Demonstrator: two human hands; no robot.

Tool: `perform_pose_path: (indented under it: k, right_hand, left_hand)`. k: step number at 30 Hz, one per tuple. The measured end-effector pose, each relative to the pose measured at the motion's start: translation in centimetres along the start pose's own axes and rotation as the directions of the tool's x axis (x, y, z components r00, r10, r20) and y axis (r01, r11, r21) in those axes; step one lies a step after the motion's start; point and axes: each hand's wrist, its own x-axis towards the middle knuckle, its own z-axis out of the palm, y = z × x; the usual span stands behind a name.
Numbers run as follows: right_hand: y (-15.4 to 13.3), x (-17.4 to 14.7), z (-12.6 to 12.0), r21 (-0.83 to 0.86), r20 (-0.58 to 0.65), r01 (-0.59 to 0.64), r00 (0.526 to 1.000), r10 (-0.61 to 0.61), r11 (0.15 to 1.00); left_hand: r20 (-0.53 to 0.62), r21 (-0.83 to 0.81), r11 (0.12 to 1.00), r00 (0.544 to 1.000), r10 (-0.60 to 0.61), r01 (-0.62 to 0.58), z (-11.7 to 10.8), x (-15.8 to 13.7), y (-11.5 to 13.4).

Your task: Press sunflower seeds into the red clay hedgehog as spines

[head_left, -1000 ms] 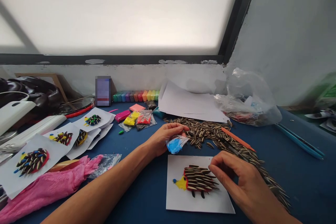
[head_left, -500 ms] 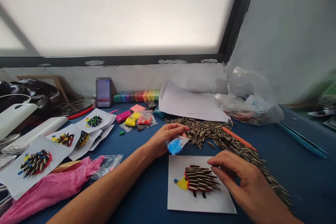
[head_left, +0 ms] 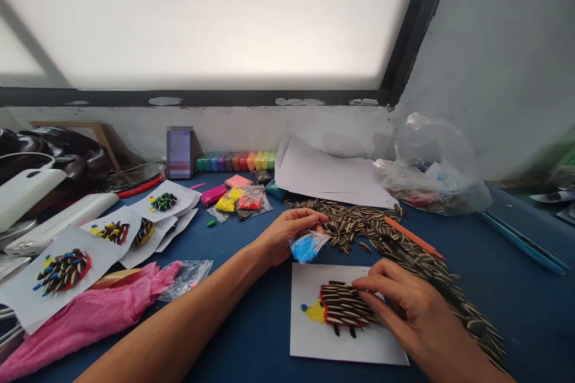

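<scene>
In the lower middle of the frame, a hedgehog figure of sunflower seeds over red and yellow clay lies on a white card on the blue bench. The right hand reaches in from the lower right, thumb and forefinger nearly together at the upper right of the seed coat; whether a seed is pinched between them I cannot tell. The left hand, near the centre, is curled around blue clay in a clear wrapper (it hangs just above the card's top edge).

Working among the seeds seems to call for fingertips only — a light, straight touch, since a sideways brush could knock neighbouring seeds loose. Matching the rightward slant of the rows should look neatest. The card lies unheld, so gentle pressure is wise — it might slide.
</scene>
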Motion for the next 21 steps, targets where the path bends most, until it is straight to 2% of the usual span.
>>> perform_pose_path:
  k: [14, 21]
  right_hand:
    - [-0.05, -0.02, 0.14, -0.006, 0.026, 0.029, 0.999, -0.029, 1.0]
    - [0.1, 0.18, -0.19, 0.012, -0.037, 0.025, 0.999, -0.025, 1.0]
  left_hand:
    - [0.002, 0.008, 1.0, 1.0, 0.0, 0.0, -0.05, 0.0, 0.09]
    - [-0.018, 0.022, 1.0, 1.0, 0.01, -0.01, -0.18, 0.09, -0.07]
